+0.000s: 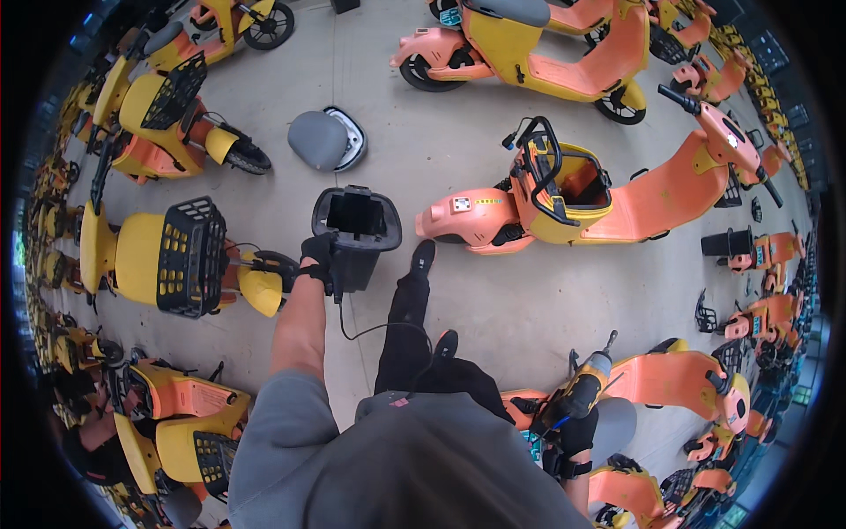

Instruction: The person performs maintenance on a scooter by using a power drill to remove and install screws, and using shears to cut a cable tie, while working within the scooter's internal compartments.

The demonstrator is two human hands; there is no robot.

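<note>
My left hand (pixel 315 250), in a black glove, is closed on the near left rim of a black plastic storage bucket (pixel 357 271), which has an open top. A thin dark cable (pixel 379 329) curves from beside that hand toward my legs. Off to the right, my gloved right hand (pixel 579 434) grips a yellow and black cordless drill (pixel 583 385), its bit pointing up and away. Beyond the bucket, a grey scooter seat (pixel 322 139) lies on the floor. Right of the bucket stands an orange and yellow scooter (pixel 617 203) with its seat compartment (pixel 577 176) open.
A yellow scooter with a black basket (pixel 189 256) stands close to my left arm. Another orange and yellow scooter (pixel 538 44) is at the far side. More scooters (pixel 670 383) stand at near right, and rows line both sides of the concrete floor (pixel 493 309).
</note>
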